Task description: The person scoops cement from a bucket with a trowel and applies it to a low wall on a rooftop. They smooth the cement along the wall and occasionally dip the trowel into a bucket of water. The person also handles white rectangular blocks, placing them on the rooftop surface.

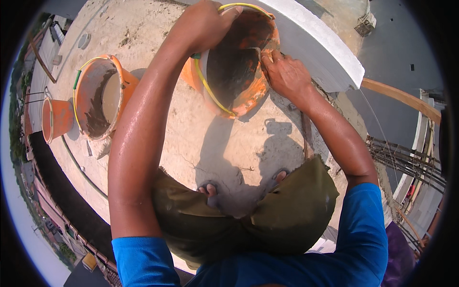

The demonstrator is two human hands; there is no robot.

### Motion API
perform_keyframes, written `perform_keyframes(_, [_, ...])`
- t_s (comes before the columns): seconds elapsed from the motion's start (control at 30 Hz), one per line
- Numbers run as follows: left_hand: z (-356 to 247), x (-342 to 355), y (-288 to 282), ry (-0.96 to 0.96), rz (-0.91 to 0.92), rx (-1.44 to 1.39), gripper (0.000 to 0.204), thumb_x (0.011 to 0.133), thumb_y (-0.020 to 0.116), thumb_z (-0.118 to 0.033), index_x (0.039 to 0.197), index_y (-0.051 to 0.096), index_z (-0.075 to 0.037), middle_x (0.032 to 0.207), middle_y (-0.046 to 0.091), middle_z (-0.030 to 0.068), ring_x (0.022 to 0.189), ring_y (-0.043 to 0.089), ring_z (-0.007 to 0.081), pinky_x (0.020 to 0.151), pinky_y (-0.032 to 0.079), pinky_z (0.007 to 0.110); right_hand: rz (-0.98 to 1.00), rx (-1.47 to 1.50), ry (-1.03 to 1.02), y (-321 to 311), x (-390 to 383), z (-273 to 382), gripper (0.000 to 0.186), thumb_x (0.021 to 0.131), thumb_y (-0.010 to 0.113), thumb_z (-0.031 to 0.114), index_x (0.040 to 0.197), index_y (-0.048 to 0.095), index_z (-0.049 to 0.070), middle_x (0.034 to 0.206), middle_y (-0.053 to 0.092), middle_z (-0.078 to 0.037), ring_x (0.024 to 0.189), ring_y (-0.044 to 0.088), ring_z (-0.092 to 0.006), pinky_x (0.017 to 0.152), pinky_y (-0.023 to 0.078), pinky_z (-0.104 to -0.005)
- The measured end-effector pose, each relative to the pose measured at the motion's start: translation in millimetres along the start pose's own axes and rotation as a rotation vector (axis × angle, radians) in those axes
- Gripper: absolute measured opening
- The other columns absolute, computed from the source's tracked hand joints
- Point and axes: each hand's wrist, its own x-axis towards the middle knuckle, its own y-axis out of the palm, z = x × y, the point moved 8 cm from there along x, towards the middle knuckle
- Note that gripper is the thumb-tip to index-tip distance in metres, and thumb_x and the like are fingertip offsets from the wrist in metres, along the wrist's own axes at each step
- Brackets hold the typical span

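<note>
A tilted orange bucket (251, 98) with a yellow wire handle lies in front of me, its mouth turned toward me and its inner wall smeared with grey mortar. My left hand (210, 24) is closed on its upper left rim, the thumb over the edge. At the right side of the mouth, my right hand (289, 79) is closed round the handle end of what looks like a trowel. Only its thin bent neck (258, 49) shows clearly; the blade blends into the dark inside of the bucket. The right fingers are close to the bucket wall.
Left of me stand a larger orange bucket (125, 88) with grey wet mix and a smaller orange bucket (60, 117). A pale block wall (330, 52) curves past the far right. Beyond lie a wooden beam (401, 98) and steel bars (406, 155). A roof edge drops off left.
</note>
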Motion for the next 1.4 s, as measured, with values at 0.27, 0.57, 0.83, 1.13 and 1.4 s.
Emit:
perform_keyframes(0.27, [-3.5, 1.2, 7.1, -0.024, 0.059, 0.034, 0.059, 0.106, 0.06, -0.052, 0.118, 0.076, 0.004, 0.083, 0.077, 0.0162, 0.073, 0.08, 0.0256, 0.074, 0.062, 0.039, -0.018, -0.196, -0.058, -0.3, -7.2, 6.6, 0.042, 0.098, 0.064, 0.025, 0.138, 0.064, 0.01, 0.106, 0.066, -0.012, 0.085, 0.073, -0.029, 0.069, 0.06, -0.0419])
perform_keyframes(0.57, [-6.9, 4.2, 15.2, -0.047, 0.082, 0.06, 0.062, 0.105, 0.061, -0.054, 0.116, 0.076, 0.004, 0.078, 0.075, 0.0148, 0.074, 0.081, 0.0254, 0.074, 0.063, 0.039, 0.418, 0.301, -0.099, 15.0, -22.3, 32.5, 0.038, 0.101, 0.053, 0.016, 0.132, 0.061, -0.004, 0.102, 0.07, -0.022, 0.089, 0.075, -0.0363, 0.077, 0.06, -0.0457])
perform_keyframes(0.83, [-8.8, 3.9, 12.0, 0.032, 0.009, 0.094, 0.06, 0.105, 0.061, -0.054, 0.117, 0.077, 0.003, 0.078, 0.075, 0.0143, 0.076, 0.079, 0.0269, 0.076, 0.061, 0.04, 1.099, 1.379, 0.346, 48.1, -53.3, 31.0, 0.043, 0.11, 0.053, 0.039, 0.138, 0.06, 0.007, 0.075, 0.057, -0.003, 0.053, 0.056, -0.0122, 0.045, 0.047, -0.0321])
perform_keyframes(1.13, [-12.4, 17.1, 17.7, -0.082, 0.027, 0.081, 0.063, 0.106, 0.059, -0.054, 0.119, 0.076, 0.004, 0.082, 0.074, 0.017, 0.078, 0.073, 0.0231, 0.078, 0.056, 0.038, 0.857, 1.712, 0.328, 75.8, -113.2, 5.5, 0.055, 0.106, 0.057, 0.042, 0.152, 0.052, 0.012, 0.09, 0.065, -0.009, 0.054, 0.058, -0.0146, 0.053, 0.05, -0.0334])
perform_keyframes(1.4, [20.0, 34.0, 3.0, -0.127, 0.067, -0.007, 0.059, 0.111, 0.057, -0.047, 0.127, 0.072, 0.007, 0.107, 0.076, 0.0097, 0.097, 0.065, 0.013, 0.091, 0.053, 0.032, 0.661, 1.539, 0.558, 113.1, -292.6, -149.6, 0.048, 0.103, 0.058, 0.031, 0.145, 0.061, 0.008, 0.114, 0.071, -0.015, 0.077, 0.07, -0.0226, 0.085, 0.055, -0.0326])
